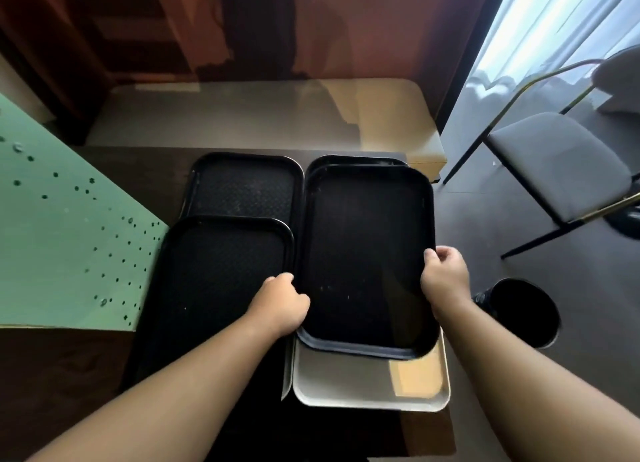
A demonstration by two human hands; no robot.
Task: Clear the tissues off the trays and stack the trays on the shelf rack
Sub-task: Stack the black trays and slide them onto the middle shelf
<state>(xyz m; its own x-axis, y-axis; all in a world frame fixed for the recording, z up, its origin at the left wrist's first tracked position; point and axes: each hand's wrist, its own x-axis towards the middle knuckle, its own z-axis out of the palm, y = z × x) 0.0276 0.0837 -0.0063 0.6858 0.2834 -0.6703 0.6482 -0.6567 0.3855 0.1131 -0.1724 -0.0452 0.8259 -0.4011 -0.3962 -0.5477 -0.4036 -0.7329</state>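
Black tray [367,253] is clamped at both long rims by left hand [282,304] and right hand [445,278]; keep it level over the cream tray [363,382], lifting evenly.

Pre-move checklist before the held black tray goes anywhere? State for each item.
1. Both hands on the tray: ok. Left hand and right hand grip opposite long edges of the held black tray.
2. Held tray free of tissues: ok, its surface shows none.
3. Other trays free of tissues: ok. Near-left black tray, far-left black tray and white tray all look bare.
4. What lies under the held tray: cannot tell fully. It overlaps the white tray and a far-right black tray's rim.
5. Shelf rack location: cannot tell, not in view.
6. Path on the right: not ok. A chair and a black bin stand there.
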